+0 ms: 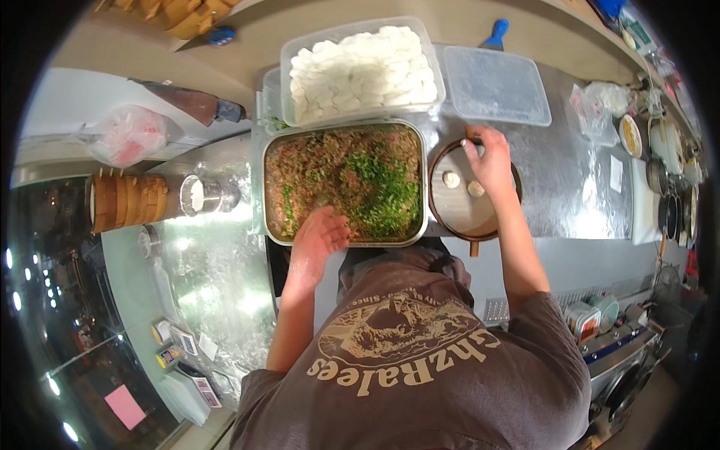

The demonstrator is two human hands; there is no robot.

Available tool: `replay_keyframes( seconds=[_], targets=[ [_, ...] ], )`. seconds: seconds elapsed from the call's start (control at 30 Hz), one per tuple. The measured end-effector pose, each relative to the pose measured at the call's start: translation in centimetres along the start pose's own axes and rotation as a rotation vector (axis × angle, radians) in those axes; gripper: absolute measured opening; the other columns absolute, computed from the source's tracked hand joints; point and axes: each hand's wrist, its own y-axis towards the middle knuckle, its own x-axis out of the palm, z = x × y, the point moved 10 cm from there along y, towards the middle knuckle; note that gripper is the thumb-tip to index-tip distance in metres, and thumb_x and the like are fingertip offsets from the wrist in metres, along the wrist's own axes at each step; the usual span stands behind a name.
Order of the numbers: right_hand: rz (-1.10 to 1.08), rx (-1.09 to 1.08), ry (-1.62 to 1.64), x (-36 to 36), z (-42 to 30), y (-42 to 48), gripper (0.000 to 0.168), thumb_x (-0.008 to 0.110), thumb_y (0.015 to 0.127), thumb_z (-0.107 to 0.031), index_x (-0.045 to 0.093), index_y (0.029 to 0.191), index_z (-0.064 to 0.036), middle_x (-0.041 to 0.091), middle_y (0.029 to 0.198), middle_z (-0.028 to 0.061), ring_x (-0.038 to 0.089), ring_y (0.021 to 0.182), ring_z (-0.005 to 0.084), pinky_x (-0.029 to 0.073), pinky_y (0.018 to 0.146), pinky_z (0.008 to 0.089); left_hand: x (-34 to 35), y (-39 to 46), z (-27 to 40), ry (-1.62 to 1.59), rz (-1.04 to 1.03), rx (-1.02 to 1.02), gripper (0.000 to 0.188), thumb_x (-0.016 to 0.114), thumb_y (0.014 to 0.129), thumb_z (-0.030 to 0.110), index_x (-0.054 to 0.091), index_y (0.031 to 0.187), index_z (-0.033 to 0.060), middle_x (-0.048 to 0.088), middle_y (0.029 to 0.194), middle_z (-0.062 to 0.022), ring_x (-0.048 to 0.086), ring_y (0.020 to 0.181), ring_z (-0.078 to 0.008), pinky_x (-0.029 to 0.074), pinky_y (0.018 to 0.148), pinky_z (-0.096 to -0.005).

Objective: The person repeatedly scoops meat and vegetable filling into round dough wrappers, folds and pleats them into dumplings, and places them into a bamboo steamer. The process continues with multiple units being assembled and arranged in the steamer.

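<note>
My left hand (319, 242) hovers over the near edge of a steel tray (422, 185), fingers loosely spread and nothing seen in them. Minced filling (309, 163) fills the tray, with chopped green herbs (388, 194) heaped on its right side. To the right, a round bamboo steamer (441, 221) with a pale liner holds two small filled dumplings (451, 179). My right hand (490, 157) is at the steamer's far rim, thumb and fingers bent near its wooden handle; what they hold, if anything, is hidden. Behind the tray stands a plastic tub (439, 84) of white dough pieces (363, 73).
A plastic lid (498, 84) lies at the back right, near a blue-handled scraper (496, 35). Plastic bags (596, 112) sit farther right. On the left are stacked bamboo steamers (129, 201), a container of white powder (199, 195) and a cleaver-like blade (191, 104).
</note>
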Motion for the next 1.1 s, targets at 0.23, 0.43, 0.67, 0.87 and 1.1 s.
replay_keyframes(
  seconds=[0.23,0.43,0.67,0.87,1.1],
  targets=[
    [-0.181,-0.162,0.195,5.5,-9.1,12.8,0.027,0.061,0.082,-0.013,0.064,0.108,-0.004,0.064,0.105,0.0190,0.060,0.098,0.0365,0.048,0.088,0.0421,-2.7,-1.9,-0.2,-0.097,0.061,0.032,0.037,0.041,0.101,0.031,0.046,0.125,0.0040,0.061,0.110,-0.0134,0.061,0.096,-0.0233,0.050,0.081,-0.0367],
    [-0.418,-0.399,0.073,15.0,-13.8,15.9,0.032,0.054,0.081,-0.008,0.064,0.111,-0.006,0.063,0.113,0.0175,0.060,0.101,0.0348,0.048,0.089,0.0414,-6.5,-3.3,-0.7,-0.129,0.167,0.055,0.037,0.042,0.101,0.032,0.048,0.124,0.0036,0.061,0.110,-0.0133,0.061,0.096,-0.0238,0.050,0.081,-0.0369],
    [-0.541,-0.424,0.034,18.5,-17.2,16.8,0.033,0.052,0.081,-0.006,0.061,0.113,-0.005,0.062,0.113,0.0184,0.060,0.103,0.0343,0.048,0.089,0.0424,-10.5,-5.3,-1.2,-0.191,0.303,0.071,0.036,0.043,0.101,0.032,0.050,0.122,0.0034,0.062,0.111,-0.0129,0.061,0.095,-0.0230,0.050,0.080,-0.0371],
    [-0.647,-0.506,0.089,18.5,-23.9,14.3,0.041,0.058,0.080,-0.004,0.060,0.121,-0.006,0.062,0.117,0.0189,0.061,0.101,0.0337,0.048,0.092,0.0394,-12.1,-5.5,-0.7,-0.233,0.334,0.095,0.036,0.043,0.101,0.032,0.051,0.121,0.0033,0.062,0.110,-0.0127,0.061,0.095,-0.0224,0.051,0.080,-0.0366],
    [-0.667,-0.614,0.013,20.4,-25.1,13.5,0.038,0.057,0.078,-0.003,0.059,0.115,-0.006,0.061,0.112,0.0183,0.058,0.105,0.0349,0.049,0.089,0.0427,-13.1,-4.9,0.0,-0.258,0.327,0.085,0.036,0.042,0.101,0.032,0.050,0.122,0.0033,0.062,0.110,-0.0125,0.062,0.094,-0.0219,0.051,0.079,-0.0360]
  ],
)
